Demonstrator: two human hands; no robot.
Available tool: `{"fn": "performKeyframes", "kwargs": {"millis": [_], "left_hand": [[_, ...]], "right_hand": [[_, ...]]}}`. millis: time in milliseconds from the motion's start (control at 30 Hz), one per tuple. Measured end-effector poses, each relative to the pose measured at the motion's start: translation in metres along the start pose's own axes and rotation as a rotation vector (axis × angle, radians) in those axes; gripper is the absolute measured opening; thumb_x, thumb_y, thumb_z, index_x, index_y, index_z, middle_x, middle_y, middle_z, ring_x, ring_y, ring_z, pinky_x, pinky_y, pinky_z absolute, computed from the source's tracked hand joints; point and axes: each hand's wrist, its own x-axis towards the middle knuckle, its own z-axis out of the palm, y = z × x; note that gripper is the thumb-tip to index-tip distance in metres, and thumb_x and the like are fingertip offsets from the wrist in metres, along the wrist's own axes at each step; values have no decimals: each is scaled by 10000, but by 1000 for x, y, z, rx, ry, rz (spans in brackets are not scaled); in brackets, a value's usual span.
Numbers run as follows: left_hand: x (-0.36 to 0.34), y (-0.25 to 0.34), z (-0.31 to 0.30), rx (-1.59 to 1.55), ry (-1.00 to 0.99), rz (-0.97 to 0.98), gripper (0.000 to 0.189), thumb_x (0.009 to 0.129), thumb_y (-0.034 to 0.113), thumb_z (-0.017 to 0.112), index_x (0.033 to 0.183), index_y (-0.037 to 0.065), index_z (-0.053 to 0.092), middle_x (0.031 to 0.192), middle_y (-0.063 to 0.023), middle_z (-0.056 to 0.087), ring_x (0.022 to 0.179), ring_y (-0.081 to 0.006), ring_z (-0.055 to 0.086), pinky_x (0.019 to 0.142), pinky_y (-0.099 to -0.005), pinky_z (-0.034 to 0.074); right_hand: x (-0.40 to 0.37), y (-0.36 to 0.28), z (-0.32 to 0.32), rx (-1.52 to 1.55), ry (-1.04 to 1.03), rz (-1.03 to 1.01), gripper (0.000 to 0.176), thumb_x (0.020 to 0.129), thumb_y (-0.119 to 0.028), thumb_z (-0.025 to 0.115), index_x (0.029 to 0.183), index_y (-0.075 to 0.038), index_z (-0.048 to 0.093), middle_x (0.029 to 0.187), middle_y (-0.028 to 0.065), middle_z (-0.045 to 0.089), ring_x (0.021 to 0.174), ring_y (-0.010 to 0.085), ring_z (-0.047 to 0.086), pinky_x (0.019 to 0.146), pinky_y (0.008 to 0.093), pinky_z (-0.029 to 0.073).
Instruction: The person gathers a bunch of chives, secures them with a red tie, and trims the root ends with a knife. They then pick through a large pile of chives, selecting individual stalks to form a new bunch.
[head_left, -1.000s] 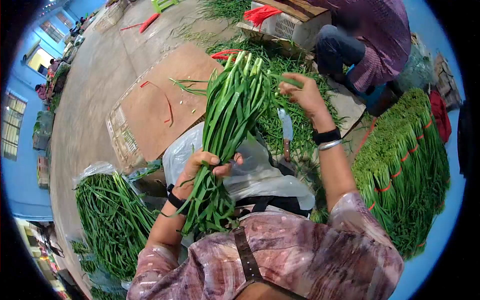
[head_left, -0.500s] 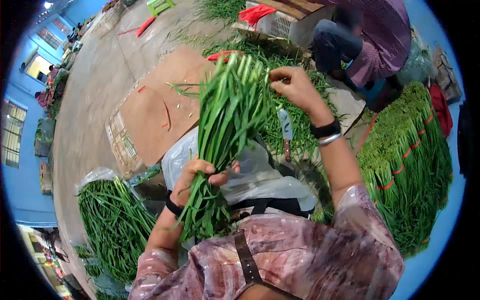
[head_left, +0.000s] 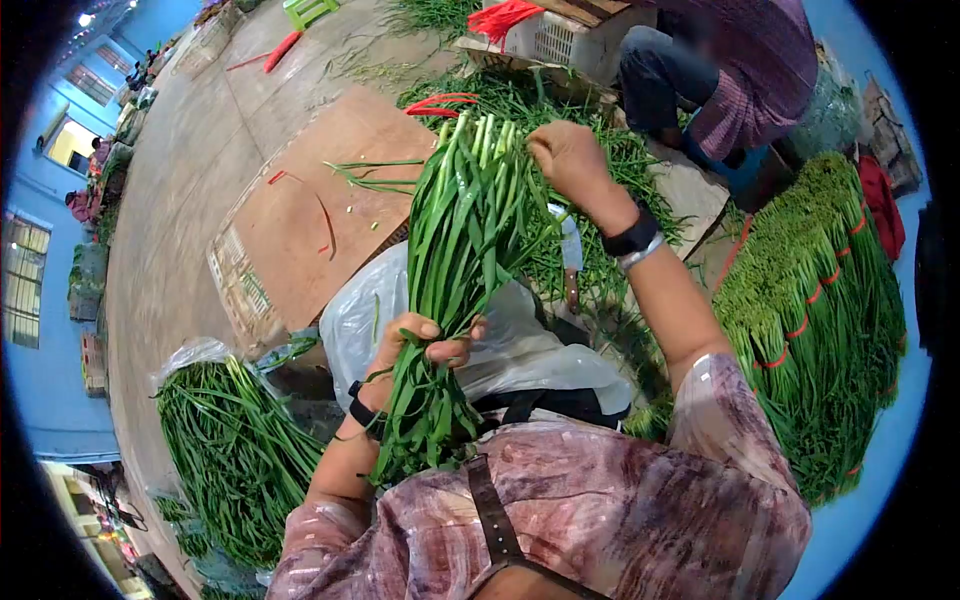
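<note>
My left hand [head_left: 425,338] is wrapped round the lower, leafy part of a bunch of green stalks [head_left: 465,220], whose pale ends point up. Beside those pale ends, on the right, my right hand [head_left: 570,160] is closed with its fingertips pinched together; whatever is between them is too small to make out. Below the right hand, a knife [head_left: 570,255] with a wooden handle lies on scattered green leaves. White plastic sheeting [head_left: 510,335] covers my lap under the bunch.
A brown board [head_left: 320,200] with red strips lies ahead left. Loose greens [head_left: 235,450] are heaped at lower left. Tied bundles [head_left: 820,340] stand at right. Another person [head_left: 750,80] sits at upper right near a white crate [head_left: 560,40] with red ties [head_left: 503,18].
My right hand has moved slightly left and its fingers have closed. The bunch in my left hand is more upright, and some loose stalks now stick out to its left over the board.
</note>
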Motion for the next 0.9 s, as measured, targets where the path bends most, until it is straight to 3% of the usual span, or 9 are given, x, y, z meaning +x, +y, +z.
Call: {"fn": "performKeyframes", "kwargs": {"millis": [67, 167, 267, 300, 400, 500, 633, 767, 900], "left_hand": [[0, -2, -13, -14, -76, -23, 509, 684, 212, 557, 1048, -134, 473, 623, -33, 485, 479, -68, 355, 511, -211, 317], [-5, -4, -9, 50, 32, -5, 526, 688, 233, 557, 1052, -135, 468, 595, -7, 466, 469, -64, 345, 509, -212, 315], [-3, -1, 2, 21, 34, -29, 522, 695, 217, 557, 1055, -148, 458, 602, -20, 465, 480, -68, 351, 500, -206, 299], [0, -1, 5, 17, 57, -27, 521, 696, 214, 557, 1055, -151, 456, 613, -27, 470, 483, -69, 355, 499, -206, 298], [1, -2, -1, 49, 78, -29, 541, 694, 202, 564, 1073, -165, 441, 762, -99, 512, 495, -72, 370, 497, -211, 306], [-4, -2, -1, 79, 126, -14, 561, 685, 186, 575, 1108, -154, 434, 838, -142, 542, 501, -80, 379, 501, -217, 322], [-4, -3, -1, 195, 157, 71, 586, 674, 139, 582, 1178, -116, 425, 936, -200, 575, 515, -104, 405, 513, -228, 352], [-6, -2, 3, 143, 117, 64, 586, 671, 77, 564, 1213, -91, 419, 982, -227, 578, 520, -122, 427, 510, -231, 372], [-3, -3, 11, 209, 170, 120, 586, 660, 72, 566, 1208, -85, 428, 968, -227, 584, 514, -126, 439, 497, -239, 384]], "right_hand": [[11, 27, 2, -133, 45, -53, 194, 764, -210, 574, 783, -33, 652, 822, 168, 634, 755, 352, 612, 649, 433, 494], [15, 27, -25, 435, -45, 477, 180, 813, -184, 622, 799, -8, 654, 713, 74, 655, 579, 151, 590, 550, 290, 465], [6, -29, -39, 740, -248, 454, 196, 817, -201, 637, 851, -8, 637, 724, 21, 621, 581, 78, 535, 543, 242, 440], [2, -24, -24, 554, -233, 203, 245, 763, -186, 688, 894, 4, 607, 735, 39, 597, 624, 111, 536, 582, 261, 440], [-3, -19, -13, 287, -214, 168, 312, 660, -151, 744, 851, 26, 572, 706, 82, 553, 689, 164, 526, 639, 307, 435], [0, -14, -14, 334, -272, 146, 310, 649, -185, 729, 859, 11, 613, 827, 178, 623, 751, 307, 608, 684, 372, 482], [2, -7, 0, 173, -114, 99, 212, 690, -150, 655, 846, -7, 655, 785, 204, 634, 754, 338, 630, 691, 384, 496], [12, 40, -6, 59, 147, 211, 163, 746, -138, 612, 846, -21, 666, 750, 163, 647, 687, 301, 636, 664, 373, 506], [-1, -8, -32, 702, -148, 399, 190, 766, -186, 650, 852, -20, 618, 666, 60, 573, 592, 174, 542, 608, 319, 474]]}}
